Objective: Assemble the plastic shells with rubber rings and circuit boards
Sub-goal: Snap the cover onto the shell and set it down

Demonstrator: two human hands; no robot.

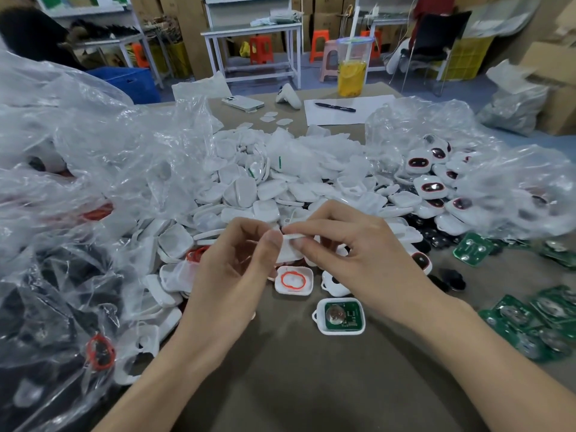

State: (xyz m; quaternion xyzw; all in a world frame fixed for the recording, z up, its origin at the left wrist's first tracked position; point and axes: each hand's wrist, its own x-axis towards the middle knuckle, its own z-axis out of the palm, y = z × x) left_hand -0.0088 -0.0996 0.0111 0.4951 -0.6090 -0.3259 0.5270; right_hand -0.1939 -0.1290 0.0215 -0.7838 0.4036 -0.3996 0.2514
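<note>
Now | left hand (230,269) and right hand (352,254) both pinch one white shell (290,248) above the table (296,369) | ringed shell (294,280) and board-fitted shell (341,316) lie just beneath, before the shell pile (265,188).

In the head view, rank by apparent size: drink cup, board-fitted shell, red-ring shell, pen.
drink cup and board-fitted shell: near alike
red-ring shell
pen
Cup and pen lie farther off, so look smaller.

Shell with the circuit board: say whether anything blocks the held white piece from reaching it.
Nothing visible does. The left hand and right hand pinch the white piece; the shell with the circuit board lies uncovered nearby.
</note>
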